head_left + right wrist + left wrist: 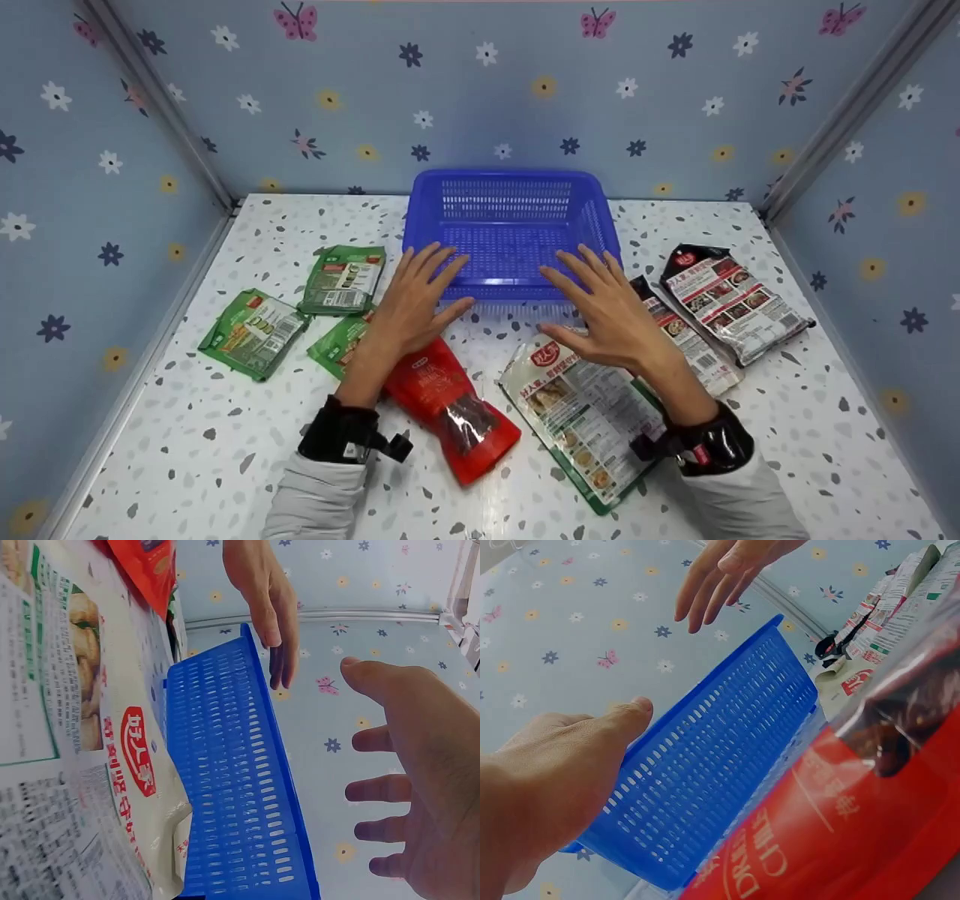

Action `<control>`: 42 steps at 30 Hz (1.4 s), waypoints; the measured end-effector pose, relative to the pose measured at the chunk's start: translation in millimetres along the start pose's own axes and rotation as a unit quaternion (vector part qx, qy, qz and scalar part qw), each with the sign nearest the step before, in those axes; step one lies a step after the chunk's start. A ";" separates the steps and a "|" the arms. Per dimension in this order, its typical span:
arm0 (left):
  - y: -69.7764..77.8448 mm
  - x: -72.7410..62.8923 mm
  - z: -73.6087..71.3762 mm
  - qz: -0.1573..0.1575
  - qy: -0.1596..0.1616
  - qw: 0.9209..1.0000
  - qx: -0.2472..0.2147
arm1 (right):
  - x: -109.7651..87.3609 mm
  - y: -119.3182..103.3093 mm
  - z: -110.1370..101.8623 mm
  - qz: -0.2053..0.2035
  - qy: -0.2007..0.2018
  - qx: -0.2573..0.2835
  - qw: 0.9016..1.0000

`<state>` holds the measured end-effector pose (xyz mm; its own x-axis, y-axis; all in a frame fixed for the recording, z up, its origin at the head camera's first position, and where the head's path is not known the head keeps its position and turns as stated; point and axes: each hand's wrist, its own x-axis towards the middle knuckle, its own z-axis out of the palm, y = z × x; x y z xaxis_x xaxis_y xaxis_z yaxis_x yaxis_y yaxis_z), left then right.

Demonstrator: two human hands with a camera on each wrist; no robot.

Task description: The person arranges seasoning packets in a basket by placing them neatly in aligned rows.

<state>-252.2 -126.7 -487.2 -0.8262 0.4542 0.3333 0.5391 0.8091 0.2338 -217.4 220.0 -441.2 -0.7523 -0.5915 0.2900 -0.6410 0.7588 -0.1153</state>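
A blue plastic basket stands at the back of the table, and no contents show inside it. Above its front left corner my left hand hovers with fingers spread. Over the front right corner is my right hand, fingers likewise apart. Both wrist views show the left hand and the right hand holding nothing. Under the left forearm lies a red dried chile bag, its clear window showing dark contents. A large white and green packet rests below the right hand.
On the left lie green packets, with another green packet partly beneath the left arm. White and black packets lie on the right. Flower-patterned walls enclose the speckled table.
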 end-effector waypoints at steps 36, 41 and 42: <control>-2.1 0.5 17.9 -0.016 0.008 0.999 0.035 | -98.2 15.8 22.5 0.007 -0.057 -0.011 0.998; -1.4 0.9 17.7 -0.011 0.013 0.999 0.030 | -107.7 18.6 25.9 0.002 -0.034 0.004 0.999; -1.4 0.9 17.3 -0.011 0.013 0.999 0.029 | -109.3 19.0 26.2 0.008 -0.035 0.007 0.999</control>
<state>-256.6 -121.0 -503.0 -0.8323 0.4272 0.3533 0.5107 0.8388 0.1888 -151.3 291.9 -500.0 -0.7708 -0.5976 0.2210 -0.6308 0.7645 -0.1328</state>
